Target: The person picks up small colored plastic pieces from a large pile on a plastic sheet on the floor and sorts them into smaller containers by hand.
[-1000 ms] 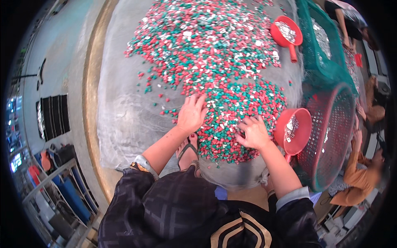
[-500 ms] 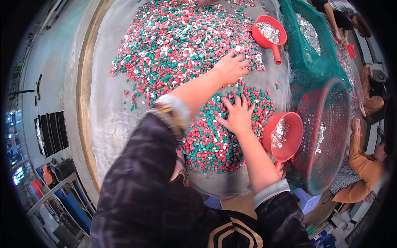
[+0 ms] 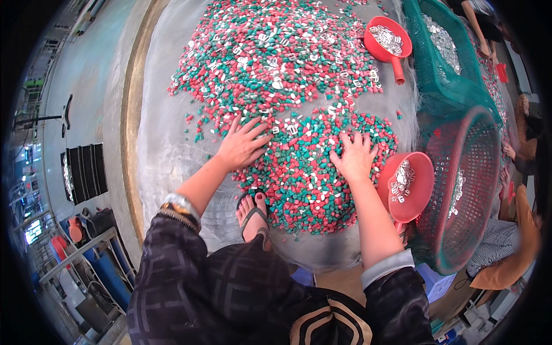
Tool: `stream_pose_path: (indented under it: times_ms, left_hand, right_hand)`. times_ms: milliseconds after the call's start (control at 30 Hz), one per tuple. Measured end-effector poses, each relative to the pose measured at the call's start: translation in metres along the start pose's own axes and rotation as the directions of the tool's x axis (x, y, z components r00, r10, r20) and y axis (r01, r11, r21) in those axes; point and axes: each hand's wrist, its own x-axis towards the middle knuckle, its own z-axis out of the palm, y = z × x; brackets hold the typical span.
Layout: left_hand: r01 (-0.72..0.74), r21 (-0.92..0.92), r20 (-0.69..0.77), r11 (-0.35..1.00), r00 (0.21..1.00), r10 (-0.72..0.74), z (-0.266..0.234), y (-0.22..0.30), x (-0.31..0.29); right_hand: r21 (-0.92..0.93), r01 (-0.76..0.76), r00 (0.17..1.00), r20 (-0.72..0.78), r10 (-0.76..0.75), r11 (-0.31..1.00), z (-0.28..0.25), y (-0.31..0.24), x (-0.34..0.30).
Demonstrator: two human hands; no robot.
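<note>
My left hand [image 3: 244,144] lies palm down with its fingers spread, at the left edge of the near pile [image 3: 313,190] of small red, green and white cone-like pieces. A few pale metal slide buckles [image 3: 292,126] rest on the pile just right of its fingertips. My right hand [image 3: 355,158] is also open, its spread fingers touching the right part of this pile. Beyond them spreads a larger heap [image 3: 270,57] of the same pieces, with many buckles scattered through it. Close to my right hand is a red scoop [image 3: 422,190] holding buckles.
A second red scoop [image 3: 374,46] with buckles stands at the far right. Beside the scoops are a green mesh-lined basket [image 3: 428,86] and a tilted red basket [image 3: 494,144], both containing buckles. My sandaled foot [image 3: 253,215] is by the near pile. Other people [image 3: 517,236] sit at right.
My left hand has come back from the far heap, moving left and nearer. Several buckles now lie on the near pile's far edge. My right hand stays over the pile; the view has shifted slightly.
</note>
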Motion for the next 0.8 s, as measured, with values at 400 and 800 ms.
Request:
stream_pose_path:
  times_ms: [400,800]
  left_hand:
    - [0.243,-0.242,-0.339,0.939,0.886,-0.316,-0.003,0.004,0.014]
    - [0.276,-0.903,0.177,0.329,0.937,-0.302,-0.01,0.049,0.024]
  right_hand:
    - [0.16,0.302,0.925,-0.29,-0.247,0.94,0.008,-0.079,-0.002]
    - [0.653,-0.632,0.719,0.695,-0.003,-0.418,0.007,-0.1,-0.013]
